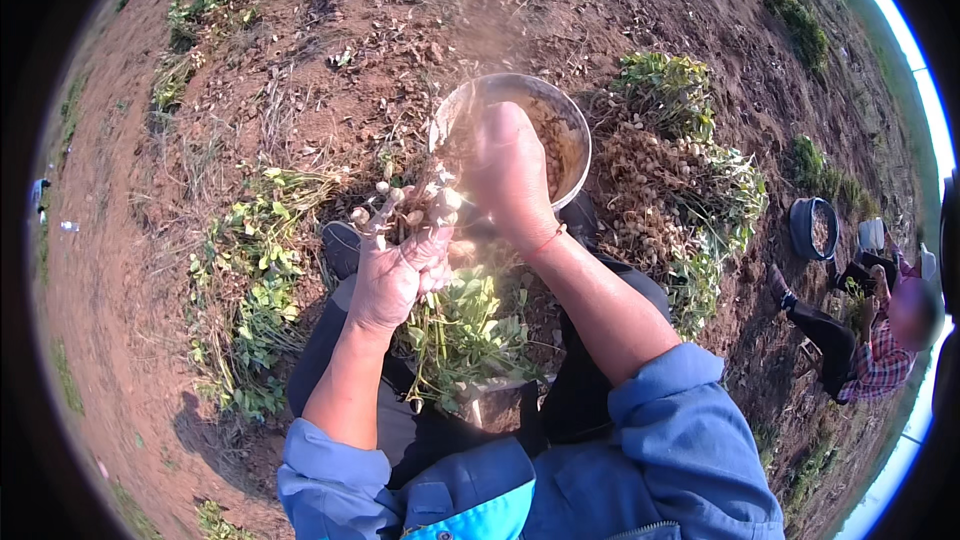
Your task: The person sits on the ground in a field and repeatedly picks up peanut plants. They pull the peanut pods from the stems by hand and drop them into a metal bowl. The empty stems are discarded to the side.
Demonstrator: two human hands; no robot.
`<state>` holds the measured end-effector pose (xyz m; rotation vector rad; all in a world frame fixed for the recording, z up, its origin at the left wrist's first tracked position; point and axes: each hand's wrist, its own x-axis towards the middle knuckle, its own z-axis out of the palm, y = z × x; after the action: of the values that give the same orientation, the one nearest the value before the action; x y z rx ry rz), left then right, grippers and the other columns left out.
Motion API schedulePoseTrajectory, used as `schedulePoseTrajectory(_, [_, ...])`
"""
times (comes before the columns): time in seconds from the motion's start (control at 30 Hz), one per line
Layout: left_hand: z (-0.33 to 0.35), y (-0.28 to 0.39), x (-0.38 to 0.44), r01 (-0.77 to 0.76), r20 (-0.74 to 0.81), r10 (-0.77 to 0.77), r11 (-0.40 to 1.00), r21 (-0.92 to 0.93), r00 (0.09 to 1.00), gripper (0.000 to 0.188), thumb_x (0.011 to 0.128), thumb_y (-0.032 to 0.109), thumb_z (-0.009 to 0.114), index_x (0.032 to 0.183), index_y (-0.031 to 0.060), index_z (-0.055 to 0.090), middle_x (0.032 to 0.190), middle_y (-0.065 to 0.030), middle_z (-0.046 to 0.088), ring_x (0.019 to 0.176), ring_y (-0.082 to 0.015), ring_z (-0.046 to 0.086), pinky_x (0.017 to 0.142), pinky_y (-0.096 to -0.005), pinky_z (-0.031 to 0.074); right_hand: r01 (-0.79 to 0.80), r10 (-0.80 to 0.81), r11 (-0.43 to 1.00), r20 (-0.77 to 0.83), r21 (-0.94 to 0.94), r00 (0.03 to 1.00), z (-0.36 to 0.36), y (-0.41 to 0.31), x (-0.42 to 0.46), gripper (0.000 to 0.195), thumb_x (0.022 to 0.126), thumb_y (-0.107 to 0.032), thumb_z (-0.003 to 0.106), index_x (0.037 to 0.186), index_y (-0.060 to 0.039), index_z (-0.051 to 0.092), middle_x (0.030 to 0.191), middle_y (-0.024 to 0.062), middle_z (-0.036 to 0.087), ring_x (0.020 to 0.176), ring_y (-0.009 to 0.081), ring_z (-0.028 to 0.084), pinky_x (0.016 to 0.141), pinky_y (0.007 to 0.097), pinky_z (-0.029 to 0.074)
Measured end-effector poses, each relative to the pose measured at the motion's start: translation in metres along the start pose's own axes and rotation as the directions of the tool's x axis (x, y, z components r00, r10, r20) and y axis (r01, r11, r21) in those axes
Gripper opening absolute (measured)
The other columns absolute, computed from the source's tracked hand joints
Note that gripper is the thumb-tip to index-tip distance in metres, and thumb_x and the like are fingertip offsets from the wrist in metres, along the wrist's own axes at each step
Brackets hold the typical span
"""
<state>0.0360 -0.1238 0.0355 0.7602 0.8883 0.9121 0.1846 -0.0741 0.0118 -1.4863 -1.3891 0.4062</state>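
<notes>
My left hand (405, 266) grips a bunch of peanut plants by the stems. Its pods and roots (424, 202) stick up past my fingers, while the green leafy tops (472, 334) hang down between my knees. My right hand (514, 165), blurred at the fingers, is just right of the pods and in front of a round bucket (577, 120). What its fingers hold, if anything, cannot be made out. Inside the bucket, dirt clings to the wall and some loose peanuts (553, 165) show at the bottom, partly hidden by my right hand.
Uprooted peanut plants lie in a leafy heap (259, 270) at left. Another pile (652, 187), thick with pods, is right of the bucket. Farther right a person (874, 345) sits near a black tub (814, 229) and a pale bucket (871, 235). Bare soil (360, 37) stretches ahead.
</notes>
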Motion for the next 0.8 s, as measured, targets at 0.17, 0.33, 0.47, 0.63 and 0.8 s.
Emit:
schedulePoseTrajectory(0.17, [-0.021, 0.008, 0.010, 0.082, -0.112, -0.095, 0.989, -0.122, 0.989, 0.020, 0.087, 0.012, 0.062, 0.105, 0.0043, 0.059, 0.062, 0.0011, 0.049, 0.044, -0.0060, 0.041, 0.043, -0.0220, 0.038, -0.761, 0.457, 0.176, 0.633, 0.624, 0.625, -0.028, -0.006, 0.013, 0.008, 0.092, -0.016, 0.055, 0.088, -0.0093, 0.053, 0.072, -0.0026, 0.053, 0.057, 0.0038, 0.050, 0.044, 0.0182, 0.035])
schedulePoseTrajectory(0.33, [-0.010, 0.004, 0.018, 0.017, -0.223, 0.009, 0.994, 0.112, 0.975, 0.018, 0.087, 0.018, 0.062, 0.097, 0.0047, 0.058, 0.073, 0.0019, 0.053, 0.054, -0.0076, 0.045, 0.047, -0.0228, 0.037, -0.716, 0.199, 0.322, 0.695, 0.619, 0.690, -0.021, -0.031, -0.008, 0.023, 0.084, -0.014, 0.068, 0.100, -0.0082, 0.053, 0.078, -0.0033, 0.054, 0.060, 0.0026, 0.050, 0.046, 0.0166, 0.037])
schedulePoseTrajectory(0.47, [-0.010, -0.003, 0.017, 0.020, -0.163, -0.001, 0.993, 0.116, 0.987, 0.022, 0.086, 0.026, 0.062, 0.081, 0.0063, 0.055, 0.057, 0.0045, 0.042, 0.044, -0.0091, 0.038, 0.046, -0.0251, 0.035, -0.665, 0.172, 0.390, 0.659, 0.637, 0.732, -0.014, -0.028, -0.008, 0.022, 0.085, -0.015, 0.066, 0.101, -0.0074, 0.053, 0.074, -0.0034, 0.054, 0.058, 0.0019, 0.048, 0.046, 0.0165, 0.037])
schedulePoseTrajectory(0.63, [-0.016, 0.002, 0.014, 0.099, -0.035, -0.112, 0.960, -0.263, 0.993, 0.027, 0.083, 0.031, 0.066, 0.091, 0.0075, 0.056, 0.062, 0.0052, 0.042, 0.046, -0.0063, 0.038, 0.042, -0.0204, 0.032, -0.714, 0.206, 0.413, 0.706, 0.565, 0.678, -0.022, -0.031, -0.004, 0.018, 0.088, -0.016, 0.063, 0.098, -0.0066, 0.053, 0.069, -0.0039, 0.053, 0.053, 0.0022, 0.046, 0.045, 0.0163, 0.037])
schedulePoseTrajectory(0.8, [-0.013, 0.002, 0.020, 0.030, -0.107, -0.034, 0.999, -0.042, 0.994, 0.036, 0.088, 0.044, 0.059, 0.085, 0.0084, 0.060, 0.060, 0.0047, 0.046, 0.046, -0.0055, 0.039, 0.042, -0.0200, 0.030, -0.601, 0.181, 0.638, 0.664, 0.482, 0.725, -0.026, -0.040, -0.011, 0.015, 0.089, -0.014, 0.061, 0.093, -0.0033, 0.051, 0.073, 0.0011, 0.059, 0.061, 0.0070, 0.059, 0.048, 0.0218, 0.045])
